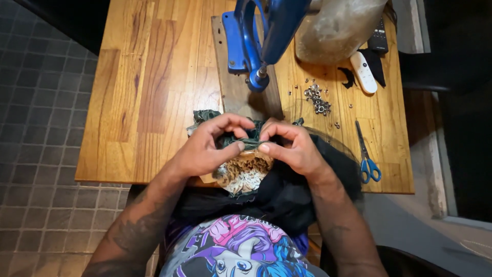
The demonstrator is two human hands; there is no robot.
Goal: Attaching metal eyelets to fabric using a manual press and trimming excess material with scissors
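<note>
Both hands (left hand, right hand) pinch dark fabric at the table edge.

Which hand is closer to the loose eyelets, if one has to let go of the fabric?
Right hand: the metal eyelets lie on its side of the table. The left hand would cross over the fabric.

Warm honey-brown wooden counter, bright blue press, dark green fabric over cream-and-brown lace, black cloth, blue-handled scissors, silver eyelets, white remote, grey tiled floor.
</note>
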